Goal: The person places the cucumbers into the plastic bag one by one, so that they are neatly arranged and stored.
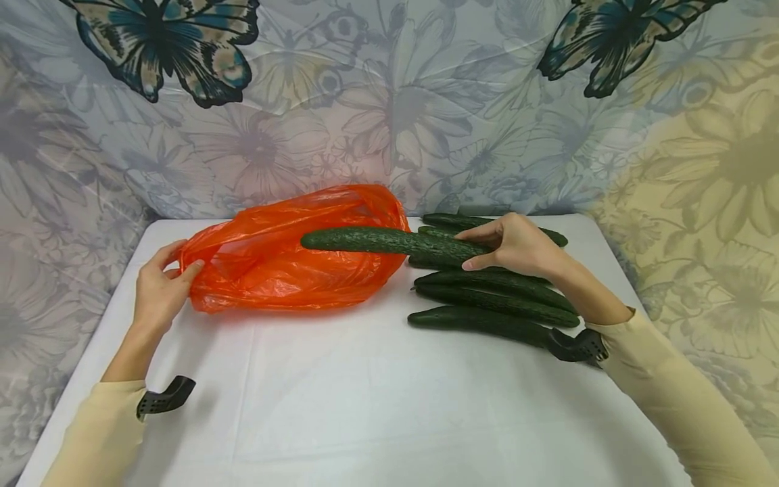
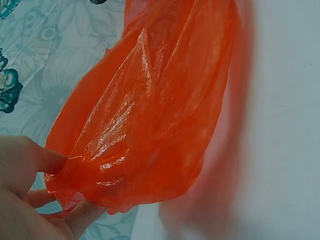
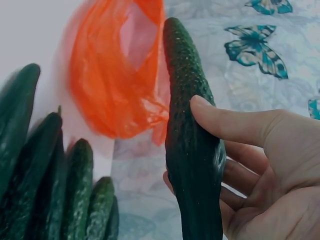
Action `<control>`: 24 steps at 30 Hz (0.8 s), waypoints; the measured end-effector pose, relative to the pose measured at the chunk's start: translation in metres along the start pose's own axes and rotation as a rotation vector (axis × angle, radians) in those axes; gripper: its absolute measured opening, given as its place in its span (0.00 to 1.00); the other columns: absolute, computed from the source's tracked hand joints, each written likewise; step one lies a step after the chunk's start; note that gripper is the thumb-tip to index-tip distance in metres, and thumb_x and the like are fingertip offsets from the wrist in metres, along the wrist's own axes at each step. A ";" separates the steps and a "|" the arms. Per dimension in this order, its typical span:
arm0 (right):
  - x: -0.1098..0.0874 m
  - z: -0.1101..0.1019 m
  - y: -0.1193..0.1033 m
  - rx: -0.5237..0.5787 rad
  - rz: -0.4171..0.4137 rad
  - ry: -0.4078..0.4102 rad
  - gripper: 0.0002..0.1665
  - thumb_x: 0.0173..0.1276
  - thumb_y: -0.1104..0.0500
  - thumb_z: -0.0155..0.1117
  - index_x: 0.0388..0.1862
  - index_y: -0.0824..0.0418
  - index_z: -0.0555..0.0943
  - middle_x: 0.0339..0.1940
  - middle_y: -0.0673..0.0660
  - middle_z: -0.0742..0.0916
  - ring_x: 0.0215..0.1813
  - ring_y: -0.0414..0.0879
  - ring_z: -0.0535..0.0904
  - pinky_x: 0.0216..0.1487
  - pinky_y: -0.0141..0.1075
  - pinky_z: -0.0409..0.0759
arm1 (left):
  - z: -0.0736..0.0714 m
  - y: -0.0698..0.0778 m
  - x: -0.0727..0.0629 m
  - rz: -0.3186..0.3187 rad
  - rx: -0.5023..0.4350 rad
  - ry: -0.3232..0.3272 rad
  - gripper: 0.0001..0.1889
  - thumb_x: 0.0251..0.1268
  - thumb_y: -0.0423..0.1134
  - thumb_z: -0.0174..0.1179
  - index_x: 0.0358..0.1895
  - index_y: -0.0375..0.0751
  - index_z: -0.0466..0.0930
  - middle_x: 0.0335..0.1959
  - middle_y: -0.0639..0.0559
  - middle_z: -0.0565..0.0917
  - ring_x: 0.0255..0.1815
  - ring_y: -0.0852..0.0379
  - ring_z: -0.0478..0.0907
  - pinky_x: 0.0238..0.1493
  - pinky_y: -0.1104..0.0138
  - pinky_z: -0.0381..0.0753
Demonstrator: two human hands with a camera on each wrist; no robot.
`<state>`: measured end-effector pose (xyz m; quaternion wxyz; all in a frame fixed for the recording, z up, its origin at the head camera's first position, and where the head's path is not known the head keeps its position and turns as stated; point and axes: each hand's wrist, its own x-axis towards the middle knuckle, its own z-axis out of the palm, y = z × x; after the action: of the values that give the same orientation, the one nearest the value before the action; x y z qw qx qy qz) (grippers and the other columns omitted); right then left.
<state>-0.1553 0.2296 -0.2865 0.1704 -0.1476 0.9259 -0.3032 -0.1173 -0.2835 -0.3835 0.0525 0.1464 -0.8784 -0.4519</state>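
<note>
An orange plastic bag (image 1: 274, 270) lies on its side at the left of the table, its mouth spread toward the right. My left hand (image 1: 161, 281) pinches the bag's left end between thumb and fingers; the left wrist view shows the gathered orange film (image 2: 135, 150) there. My right hand (image 1: 517, 247) grips a long, bumpy dark green cucumber (image 1: 365, 239) near its right end. The cucumber's free end points left and overlaps the bag's opening in the head view. In the right wrist view, thumb and fingers wrap around the cucumber (image 3: 192, 125).
Several more cucumbers (image 1: 487, 321) lie side by side at the right, under and in front of my right hand. A white cloth (image 1: 365, 406) covers the table. Patterned fabric (image 1: 414, 101) with butterflies hangs behind it.
</note>
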 end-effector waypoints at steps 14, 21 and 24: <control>0.035 0.013 -0.036 -0.015 -0.123 0.062 0.28 0.54 0.57 0.79 0.56 0.55 0.85 0.53 0.58 0.86 0.17 0.41 0.51 0.23 0.37 0.57 | 0.004 0.004 0.001 -0.009 0.015 -0.019 0.31 0.74 0.45 0.52 0.76 0.39 0.58 0.70 0.34 0.66 0.57 0.37 0.71 0.30 0.88 0.69; 0.058 0.026 -0.052 -0.035 -0.175 0.049 0.27 0.51 0.58 0.81 0.53 0.56 0.87 0.50 0.54 0.87 0.21 0.42 0.60 0.33 0.38 0.68 | 0.006 0.005 0.001 -0.004 0.014 -0.031 0.31 0.75 0.45 0.52 0.76 0.40 0.57 0.70 0.35 0.66 0.57 0.37 0.72 0.30 0.88 0.69; 0.069 0.032 -0.058 -0.040 -0.188 0.033 0.27 0.51 0.58 0.81 0.53 0.58 0.86 0.50 0.55 0.87 0.20 0.43 0.58 0.36 0.38 0.70 | 0.006 0.005 0.001 0.008 0.010 -0.030 0.31 0.74 0.44 0.52 0.76 0.39 0.58 0.70 0.35 0.67 0.55 0.41 0.73 0.30 0.87 0.71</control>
<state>-0.1948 0.1427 -0.2910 0.1230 -0.2325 0.9164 -0.3017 -0.1206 -0.2758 -0.3831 0.0405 0.1361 -0.8819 -0.4496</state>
